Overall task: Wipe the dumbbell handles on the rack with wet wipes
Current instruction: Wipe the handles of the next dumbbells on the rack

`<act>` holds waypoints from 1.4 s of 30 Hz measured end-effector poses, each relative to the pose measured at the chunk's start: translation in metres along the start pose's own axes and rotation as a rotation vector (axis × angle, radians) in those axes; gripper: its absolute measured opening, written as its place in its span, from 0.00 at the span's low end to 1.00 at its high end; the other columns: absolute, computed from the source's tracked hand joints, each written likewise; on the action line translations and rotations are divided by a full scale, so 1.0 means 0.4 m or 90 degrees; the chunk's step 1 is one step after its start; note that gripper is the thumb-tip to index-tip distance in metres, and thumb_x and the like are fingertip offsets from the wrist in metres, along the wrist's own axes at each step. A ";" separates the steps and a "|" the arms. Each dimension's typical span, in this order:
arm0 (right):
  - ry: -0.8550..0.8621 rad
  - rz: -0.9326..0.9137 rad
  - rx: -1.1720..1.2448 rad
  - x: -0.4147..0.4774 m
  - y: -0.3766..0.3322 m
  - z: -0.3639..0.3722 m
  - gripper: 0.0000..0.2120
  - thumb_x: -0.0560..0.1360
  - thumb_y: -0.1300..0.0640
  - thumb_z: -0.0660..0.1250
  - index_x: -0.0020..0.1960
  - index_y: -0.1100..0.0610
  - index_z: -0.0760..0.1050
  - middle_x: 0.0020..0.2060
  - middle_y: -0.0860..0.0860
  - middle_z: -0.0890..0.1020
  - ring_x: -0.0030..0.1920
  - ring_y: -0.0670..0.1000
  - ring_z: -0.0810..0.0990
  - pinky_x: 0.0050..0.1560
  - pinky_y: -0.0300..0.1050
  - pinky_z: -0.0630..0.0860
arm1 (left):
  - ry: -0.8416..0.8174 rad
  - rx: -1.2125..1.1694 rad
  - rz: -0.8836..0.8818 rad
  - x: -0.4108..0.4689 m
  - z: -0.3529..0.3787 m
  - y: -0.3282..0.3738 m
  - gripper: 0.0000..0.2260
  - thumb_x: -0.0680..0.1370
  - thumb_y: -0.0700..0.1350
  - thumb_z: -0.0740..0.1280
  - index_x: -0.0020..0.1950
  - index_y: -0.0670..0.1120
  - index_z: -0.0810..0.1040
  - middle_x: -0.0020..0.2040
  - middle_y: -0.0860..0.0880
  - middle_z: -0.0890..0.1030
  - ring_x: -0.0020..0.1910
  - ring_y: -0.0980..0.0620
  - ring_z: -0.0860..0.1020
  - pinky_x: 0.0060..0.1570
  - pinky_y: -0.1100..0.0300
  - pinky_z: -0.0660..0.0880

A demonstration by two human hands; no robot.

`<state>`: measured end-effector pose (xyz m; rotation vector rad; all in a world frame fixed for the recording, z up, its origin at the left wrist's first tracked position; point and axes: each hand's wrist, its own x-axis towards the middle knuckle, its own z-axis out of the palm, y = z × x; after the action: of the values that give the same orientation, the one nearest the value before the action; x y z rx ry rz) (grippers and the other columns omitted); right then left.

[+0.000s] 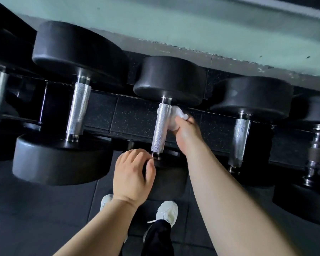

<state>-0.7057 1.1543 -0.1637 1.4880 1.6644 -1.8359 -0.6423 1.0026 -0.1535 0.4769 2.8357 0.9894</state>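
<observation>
I see my right hand (pixel 187 132) pinching a crumpled white wet wipe (pixel 175 115), which is pressed against the right side of the knurled silver steel handle (pixel 160 126) of the middle black rubber-headed dumbbell, close to that handle's far end. My left hand (pixel 131 174) sits just below the handle's near end, fingers curled over and thumb against the dumbbell's near black head (pixel 168 163), gripping it. Left of the handle lies a larger black dumbbell (pixel 78 111), and right of it another black dumbbell (pixel 242 139). Below the handle, my white trainers (pixel 166 213) stand on the dark floor.
</observation>
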 end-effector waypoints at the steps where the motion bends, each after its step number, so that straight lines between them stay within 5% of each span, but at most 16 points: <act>1: -0.030 -0.021 0.035 0.016 -0.005 0.010 0.06 0.75 0.60 0.59 0.41 0.54 0.73 0.44 0.54 0.80 0.55 0.61 0.77 0.52 0.54 0.76 | 0.003 0.001 0.003 0.002 0.001 0.001 0.13 0.73 0.45 0.55 0.37 0.42 0.76 0.37 0.48 0.79 0.40 0.54 0.70 0.44 0.62 0.63; 3: -0.084 -0.017 0.085 0.040 0.010 0.009 0.11 0.74 0.66 0.58 0.37 0.54 0.72 0.38 0.53 0.78 0.46 0.57 0.80 0.55 0.51 0.74 | 0.005 -0.002 0.004 0.003 0.004 -0.003 0.13 0.73 0.45 0.55 0.37 0.42 0.77 0.38 0.48 0.80 0.41 0.54 0.70 0.45 0.63 0.64; 7: -0.205 0.031 -0.035 0.034 0.069 -0.027 0.12 0.75 0.70 0.55 0.38 0.57 0.68 0.35 0.55 0.74 0.32 0.50 0.74 0.31 0.41 0.71 | 0.016 -0.003 0.016 0.002 0.002 -0.004 0.13 0.73 0.45 0.56 0.39 0.43 0.79 0.40 0.48 0.81 0.43 0.54 0.71 0.47 0.63 0.65; 9: -0.230 0.060 -0.046 0.032 0.065 -0.036 0.13 0.75 0.73 0.53 0.36 0.60 0.67 0.32 0.57 0.72 0.29 0.52 0.73 0.27 0.40 0.68 | 0.024 0.001 0.021 -0.001 0.004 -0.007 0.13 0.73 0.45 0.56 0.39 0.43 0.79 0.41 0.48 0.81 0.44 0.54 0.72 0.48 0.63 0.65; 11: -0.225 0.045 -0.020 0.035 0.029 -0.025 0.12 0.75 0.74 0.51 0.37 0.63 0.67 0.33 0.57 0.72 0.32 0.53 0.72 0.34 0.44 0.68 | 0.041 0.007 0.026 0.000 0.007 -0.009 0.13 0.73 0.45 0.56 0.39 0.43 0.79 0.41 0.49 0.81 0.45 0.54 0.72 0.49 0.63 0.65; 15: -0.032 -0.014 0.135 0.034 -0.032 0.012 0.10 0.74 0.68 0.59 0.36 0.59 0.72 0.32 0.52 0.75 0.34 0.49 0.73 0.39 0.42 0.71 | 0.053 0.017 0.027 -0.001 0.009 -0.006 0.13 0.73 0.45 0.56 0.39 0.43 0.80 0.42 0.48 0.82 0.47 0.55 0.72 0.50 0.62 0.65; 17: -0.013 -0.012 0.061 0.017 0.002 0.008 0.04 0.73 0.65 0.61 0.41 0.62 0.74 0.33 0.53 0.75 0.36 0.51 0.74 0.42 0.45 0.71 | 0.048 0.019 0.020 -0.003 0.010 -0.006 0.14 0.73 0.45 0.56 0.40 0.43 0.80 0.42 0.48 0.82 0.47 0.55 0.72 0.51 0.62 0.65; 23: -0.217 0.046 -0.107 0.000 0.066 -0.047 0.14 0.75 0.68 0.55 0.34 0.54 0.64 0.36 0.61 0.73 0.35 0.51 0.70 0.36 0.43 0.66 | 0.061 0.021 0.028 -0.002 0.010 -0.007 0.14 0.73 0.44 0.55 0.39 0.42 0.79 0.40 0.48 0.81 0.44 0.53 0.72 0.48 0.61 0.66; 25: -0.212 0.036 -0.019 0.018 0.030 -0.042 0.13 0.76 0.69 0.54 0.36 0.56 0.65 0.38 0.67 0.78 0.35 0.51 0.72 0.40 0.43 0.71 | 0.061 0.027 0.028 -0.004 0.012 -0.007 0.14 0.73 0.44 0.55 0.39 0.43 0.79 0.40 0.48 0.81 0.44 0.54 0.72 0.48 0.61 0.66; 28: -0.120 -0.011 0.135 0.025 -0.011 -0.009 0.07 0.77 0.69 0.55 0.49 0.65 0.71 0.48 0.64 0.78 0.47 0.58 0.78 0.59 0.51 0.72 | 0.063 0.029 0.026 -0.005 0.013 -0.011 0.13 0.73 0.44 0.55 0.39 0.43 0.78 0.40 0.48 0.81 0.44 0.54 0.71 0.49 0.62 0.65; 30: -0.098 -0.018 0.085 0.014 0.004 0.000 0.12 0.77 0.68 0.56 0.60 0.70 0.68 0.58 0.70 0.73 0.54 0.64 0.76 0.55 0.53 0.73 | 0.067 0.028 0.036 -0.006 0.012 -0.010 0.13 0.74 0.44 0.55 0.38 0.43 0.78 0.39 0.48 0.81 0.44 0.54 0.72 0.48 0.62 0.66; 33: -0.193 0.019 -0.036 -0.010 0.045 -0.026 0.07 0.76 0.68 0.55 0.46 0.60 0.71 0.43 0.61 0.78 0.38 0.53 0.76 0.37 0.39 0.75 | 0.071 0.025 0.042 -0.004 0.012 -0.012 0.13 0.74 0.45 0.55 0.38 0.44 0.78 0.39 0.49 0.80 0.43 0.53 0.71 0.47 0.62 0.66; 35: -0.243 0.028 -0.101 -0.012 0.073 -0.063 0.08 0.77 0.67 0.55 0.40 0.62 0.68 0.36 0.55 0.74 0.32 0.47 0.75 0.31 0.33 0.73 | 0.069 0.018 0.044 -0.005 0.013 -0.014 0.12 0.73 0.45 0.56 0.38 0.44 0.78 0.39 0.50 0.80 0.43 0.54 0.72 0.47 0.62 0.65; 38: -0.224 0.004 -0.081 -0.034 0.080 -0.111 0.10 0.77 0.67 0.56 0.49 0.76 0.66 0.38 0.52 0.74 0.36 0.47 0.75 0.40 0.37 0.72 | 0.057 0.029 0.034 -0.003 0.012 -0.010 0.12 0.73 0.46 0.56 0.39 0.45 0.78 0.39 0.50 0.80 0.43 0.54 0.71 0.47 0.62 0.66; 42: -0.184 -0.014 -0.027 -0.108 0.048 -0.128 0.13 0.76 0.66 0.57 0.35 0.56 0.68 0.38 0.52 0.76 0.38 0.48 0.76 0.44 0.41 0.70 | 0.066 0.039 0.045 -0.003 -0.015 -0.003 0.11 0.72 0.46 0.58 0.39 0.45 0.79 0.38 0.50 0.81 0.44 0.54 0.71 0.47 0.62 0.66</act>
<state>-0.6466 1.1732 -0.1320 1.1269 1.5739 -1.9085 -0.6424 0.9980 -0.1496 0.5510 2.9675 0.9692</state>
